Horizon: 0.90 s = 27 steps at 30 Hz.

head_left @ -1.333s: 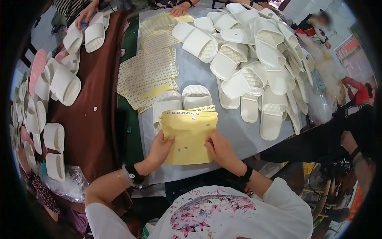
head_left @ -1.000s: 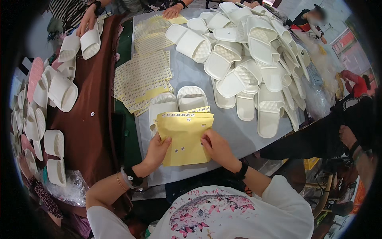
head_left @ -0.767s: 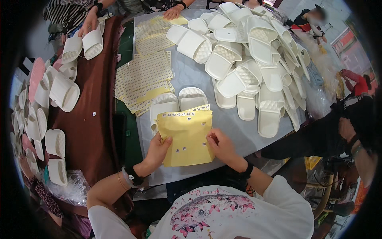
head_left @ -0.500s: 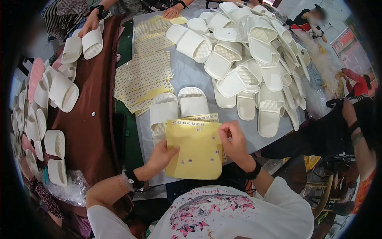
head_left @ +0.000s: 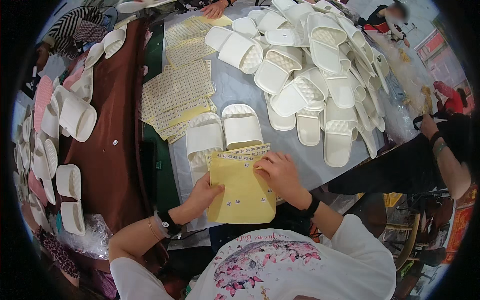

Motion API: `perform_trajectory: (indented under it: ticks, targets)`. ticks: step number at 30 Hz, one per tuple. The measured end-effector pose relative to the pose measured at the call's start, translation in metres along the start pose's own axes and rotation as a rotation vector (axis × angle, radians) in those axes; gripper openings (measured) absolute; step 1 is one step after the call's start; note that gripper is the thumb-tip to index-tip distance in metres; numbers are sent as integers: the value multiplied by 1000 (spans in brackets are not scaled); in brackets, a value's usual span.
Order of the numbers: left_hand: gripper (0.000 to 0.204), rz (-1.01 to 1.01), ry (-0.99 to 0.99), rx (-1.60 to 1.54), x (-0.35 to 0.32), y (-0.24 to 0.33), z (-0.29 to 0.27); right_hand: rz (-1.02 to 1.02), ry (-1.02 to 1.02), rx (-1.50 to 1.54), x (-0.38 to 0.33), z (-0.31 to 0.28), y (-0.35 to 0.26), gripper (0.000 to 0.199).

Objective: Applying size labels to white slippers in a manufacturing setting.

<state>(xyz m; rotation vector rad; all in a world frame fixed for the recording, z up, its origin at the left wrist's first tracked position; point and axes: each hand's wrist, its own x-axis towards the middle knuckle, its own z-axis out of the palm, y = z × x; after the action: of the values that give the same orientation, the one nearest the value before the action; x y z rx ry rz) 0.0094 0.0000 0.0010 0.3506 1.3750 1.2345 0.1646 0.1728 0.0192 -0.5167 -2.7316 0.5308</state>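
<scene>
My left hand (head_left: pixel 202 194) grips the left edge of a yellow sticker sheet (head_left: pixel 240 187), its thumb lying on the front. Only a top row of small number stickers and a few scattered ones show on that sheet. My right hand (head_left: pixel 281 176) rests over the sheet's upper right part, fingers bent together at the surface near a lone sticker; whatever is between the fingertips is hidden. Behind the sheet's top edge another sticker sheet (head_left: pixel 254 149) pokes out. Just beyond lie two white slippers, the left slipper (head_left: pixel 205 135) partly covered, the right slipper (head_left: pixel 242 125) beside it.
A heap of white slippers (head_left: pixel 315 75) covers the right of the grey table (head_left: pixel 235 92). Sticker sheets (head_left: pixel 177 92) lie at its left. Across a gap, a brown-covered table (head_left: pixel 117 145) carries more slippers. Another person's hand (head_left: pixel 215 9) rests at the far edge.
My right hand has moved left from the sheet's right edge onto its upper part. At the far left, another person's hand has let go of a pair of slippers.
</scene>
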Motion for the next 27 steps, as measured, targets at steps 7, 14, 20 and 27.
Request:
perform_trajectory:
  ticks: [7, 14, 20, 27]
  targets:
    - [40, 5, 8, 10, -2, 5, 2, 22, 129, 173, 11, 1, 9, 7]
    - [36, 5, 0, -48, 1, 1, -1, 274, 154, 432, -8, -16, 32, 10]
    - [29, 4, -8, -122, 0, 3, -1, 303, 163, 452, -21, -15, 34, 9]
    - [12, 8, -13, 54, 0, 4, -4, 182, 94, 567, -17, -24, 34, 9]
